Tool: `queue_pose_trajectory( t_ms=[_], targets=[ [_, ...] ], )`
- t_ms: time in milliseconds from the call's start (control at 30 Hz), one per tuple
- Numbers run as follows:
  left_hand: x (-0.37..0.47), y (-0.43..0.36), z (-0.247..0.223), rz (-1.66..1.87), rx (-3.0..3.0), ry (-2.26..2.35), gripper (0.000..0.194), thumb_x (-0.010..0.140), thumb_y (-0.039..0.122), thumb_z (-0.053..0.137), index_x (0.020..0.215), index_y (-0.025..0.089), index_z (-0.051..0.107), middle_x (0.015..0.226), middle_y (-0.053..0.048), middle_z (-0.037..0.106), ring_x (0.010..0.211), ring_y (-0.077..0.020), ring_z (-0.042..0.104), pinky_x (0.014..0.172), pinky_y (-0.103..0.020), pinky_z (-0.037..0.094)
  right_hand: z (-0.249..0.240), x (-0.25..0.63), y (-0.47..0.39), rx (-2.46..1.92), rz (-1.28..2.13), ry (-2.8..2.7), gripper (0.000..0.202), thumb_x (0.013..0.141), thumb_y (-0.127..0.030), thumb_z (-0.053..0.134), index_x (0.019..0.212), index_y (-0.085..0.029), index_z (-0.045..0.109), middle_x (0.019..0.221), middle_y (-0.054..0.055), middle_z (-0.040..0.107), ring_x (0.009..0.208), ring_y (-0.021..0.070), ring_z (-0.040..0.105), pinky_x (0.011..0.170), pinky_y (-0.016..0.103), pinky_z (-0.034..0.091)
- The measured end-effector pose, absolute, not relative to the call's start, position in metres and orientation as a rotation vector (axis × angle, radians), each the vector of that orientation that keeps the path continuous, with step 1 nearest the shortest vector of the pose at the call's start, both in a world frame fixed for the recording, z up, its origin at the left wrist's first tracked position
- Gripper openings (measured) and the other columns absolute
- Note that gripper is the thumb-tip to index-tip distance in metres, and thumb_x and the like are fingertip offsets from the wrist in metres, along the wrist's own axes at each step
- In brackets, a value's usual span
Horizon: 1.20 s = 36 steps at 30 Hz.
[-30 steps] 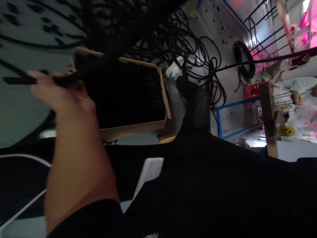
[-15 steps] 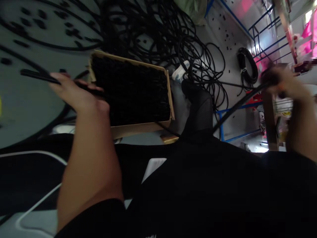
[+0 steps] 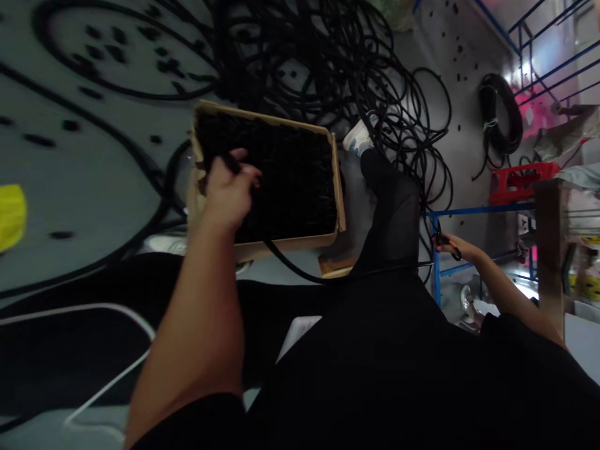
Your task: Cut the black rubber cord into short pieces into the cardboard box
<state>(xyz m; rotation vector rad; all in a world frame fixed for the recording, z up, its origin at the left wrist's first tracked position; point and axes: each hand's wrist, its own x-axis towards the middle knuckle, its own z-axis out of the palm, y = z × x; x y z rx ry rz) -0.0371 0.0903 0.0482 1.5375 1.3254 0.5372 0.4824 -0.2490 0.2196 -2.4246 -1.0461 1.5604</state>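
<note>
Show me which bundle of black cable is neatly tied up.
The coil by the red stool: a pale tie gathers it into one compact ring, while the heap beside the cardboard box sprawls loosely.

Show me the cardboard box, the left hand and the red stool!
Cardboard box [image 3: 338,190], head view: on its rim at picture right.
Left hand [image 3: 229,195], head view: on its back.
Red stool [image 3: 502,185], head view: on its end at picture left.

1. We have a cardboard box [image 3: 248,251] between our shoes [image 3: 360,134], with cable pieces [image 3: 290,175] in it.
2. Our left hand [image 3: 229,190] is over its left end.
3. Beyond the box, a cable tangle [image 3: 304,69] lies on the floor [image 3: 94,187].
4. Our right hand [image 3: 462,248] is right of our right leg [image 3: 394,206].
5. Farther right, a cable coil [image 3: 490,103] lies beyond a stool [image 3: 546,169].
</note>
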Motion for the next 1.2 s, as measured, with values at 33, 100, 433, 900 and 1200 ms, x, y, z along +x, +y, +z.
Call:
queue_pose_trajectory(
  t_ms=[33, 100, 433, 900, 1200],
  targets=[
    [-0.034, 0.086, 0.049, 0.478, 1.534, 1.315, 0.056, 0.115, 0.054, 0.062, 0.165, 0.028, 0.063, 0.112, -0.003, 0.084, 0.102, -0.0277, 0.078, 0.117, -0.047, 0.070, 0.210, 0.476, -0.236, -2.333, 1.586, -0.998, 0.059, 0.076, -0.058, 0.101, 0.119, -0.025, 0.077, 0.113, 0.011, 0.086, 0.113, 0.0335, 0.084, 0.116, 0.051, 0.070],
    [-0.025, 0.076, 0.055, 0.294, 1.586, 1.334, 0.062, 0.117, 0.045, 0.065, 0.175, 0.024, 0.064, 0.131, -0.011, 0.091, 0.117, -0.0323, 0.087, 0.125, -0.050, 0.068, 0.187, 0.455, -0.205, -2.142, 1.655, -0.950, 0.069, 0.075, -0.058, 0.107, 0.128, -0.026, 0.077, 0.121, 0.012, 0.087, 0.123, 0.0354, 0.086, 0.124, 0.054, 0.067],
    [-0.019, 0.063, 0.048, 0.168, 1.563, 1.353, 0.060, 0.124, 0.061, 0.058, 0.163, 0.020, 0.079, 0.138, -0.020, 0.093, 0.128, -0.0384, 0.087, 0.129, -0.053, 0.068, 0.027, 0.274, -0.047, -1.752, 1.879, -1.191, 0.068, 0.090, -0.060, 0.117, 0.123, -0.026, 0.069, 0.114, 0.002, 0.076, 0.112, 0.0241, 0.074, 0.113, 0.040, 0.067],
    [-0.028, 0.047, 0.046, 0.020, 1.560, 1.471, 0.047, 0.112, 0.031, 0.075, 0.158, 0.023, 0.081, 0.149, -0.018, 0.089, 0.149, -0.0463, 0.081, 0.132, -0.056, 0.060, -0.024, 0.200, 0.019, -1.873, 1.989, -1.158, 0.057, 0.118, -0.067, 0.099, 0.107, -0.026, 0.061, 0.092, -0.001, 0.069, 0.088, 0.0162, 0.069, 0.075, 0.021, 0.059],
    [-0.033, 0.045, 0.005, -0.071, 1.549, 1.573, 0.068, 0.117, 0.038, 0.075, 0.185, 0.030, 0.069, 0.157, -0.018, 0.090, 0.164, -0.0509, 0.075, 0.139, -0.063, 0.059, -0.029, 0.176, 0.011, -2.187, 1.892, -1.127, 0.047, 0.127, -0.023, 0.083, 0.090, -0.027, 0.055, 0.058, -0.009, 0.053, 0.048, 0.0106, 0.047, 0.044, 0.020, 0.035]
  ],
)
